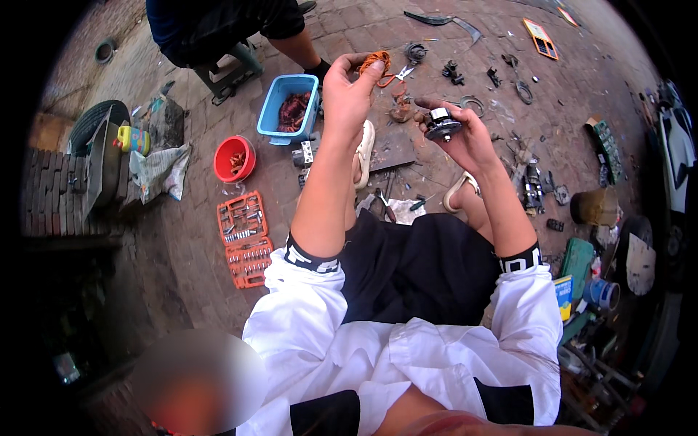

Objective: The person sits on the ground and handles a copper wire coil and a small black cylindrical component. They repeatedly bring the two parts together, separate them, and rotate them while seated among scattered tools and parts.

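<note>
My left hand [347, 81] is closed round a bundle of orange-copper wire [376, 61]. Close beyond its fingertips are scissors [403, 73] with orange handles; I cannot tell whether the hand touches them. My right hand [471, 138] grips a small round motor part [441, 125], black with a silver band and a short shaft pointing toward me. Below the gap between both hands, a tangle of copper wire [401, 110] lies on the brick ground. Beyond the hands sits a dark round metal part [415, 52].
A blue tub [265, 116] of reddish-brown scrap and a red bucket [219, 168] stand left, near an orange socket set [244, 243]. Another person [240, 29] sits on a stool at far left. A sickle [465, 29] lies far off; metal parts [534, 185] litter the right.
</note>
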A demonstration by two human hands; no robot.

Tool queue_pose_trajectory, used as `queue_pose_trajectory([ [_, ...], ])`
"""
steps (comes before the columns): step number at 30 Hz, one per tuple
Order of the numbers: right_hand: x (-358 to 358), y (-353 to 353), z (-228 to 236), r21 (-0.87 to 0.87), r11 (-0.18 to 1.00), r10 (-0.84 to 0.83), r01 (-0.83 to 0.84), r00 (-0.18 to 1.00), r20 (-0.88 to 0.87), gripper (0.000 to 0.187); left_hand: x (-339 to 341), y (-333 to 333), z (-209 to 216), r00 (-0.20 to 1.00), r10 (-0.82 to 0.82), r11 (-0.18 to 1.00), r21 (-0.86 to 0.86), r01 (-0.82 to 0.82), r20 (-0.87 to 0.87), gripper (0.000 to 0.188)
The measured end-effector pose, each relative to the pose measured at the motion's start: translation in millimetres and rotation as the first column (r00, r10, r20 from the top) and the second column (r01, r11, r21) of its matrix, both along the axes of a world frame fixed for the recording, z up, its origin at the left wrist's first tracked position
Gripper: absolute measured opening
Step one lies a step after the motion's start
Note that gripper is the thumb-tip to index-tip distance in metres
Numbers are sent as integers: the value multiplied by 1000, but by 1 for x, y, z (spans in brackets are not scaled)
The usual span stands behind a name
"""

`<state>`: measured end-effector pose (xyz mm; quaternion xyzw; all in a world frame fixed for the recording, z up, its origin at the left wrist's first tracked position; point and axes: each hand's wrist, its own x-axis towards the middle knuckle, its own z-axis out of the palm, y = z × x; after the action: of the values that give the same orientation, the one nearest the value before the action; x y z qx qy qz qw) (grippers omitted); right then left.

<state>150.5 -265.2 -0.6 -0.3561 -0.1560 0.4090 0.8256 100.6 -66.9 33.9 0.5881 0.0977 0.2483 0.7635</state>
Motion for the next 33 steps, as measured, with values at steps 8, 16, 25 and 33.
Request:
queue_pose_trajectory([
  [8, 6, -4, -1, -110, 993, 82, -52, 953, 291, 39, 0, 3, 2, 996, 60, 998, -10, -59, 70, 23],
  [16, -4, 2, 4, -451, 784, 340, 427, 313, 887, 35, -10, -2, 19, 981, -2, 980, -197, 41, 196, 18],
  [25, 23, 2, -13, -512, 559, 94, 653, 563, 821, 47, -13, -17, 16, 932, -280, 825, -439, 356, 231, 16],
  [33, 43, -27, -15, -300, 899, -195, 319, 905, 378, 43, -13, 4, 17, 982, -167, 900, -393, 186, 84, 13],
])
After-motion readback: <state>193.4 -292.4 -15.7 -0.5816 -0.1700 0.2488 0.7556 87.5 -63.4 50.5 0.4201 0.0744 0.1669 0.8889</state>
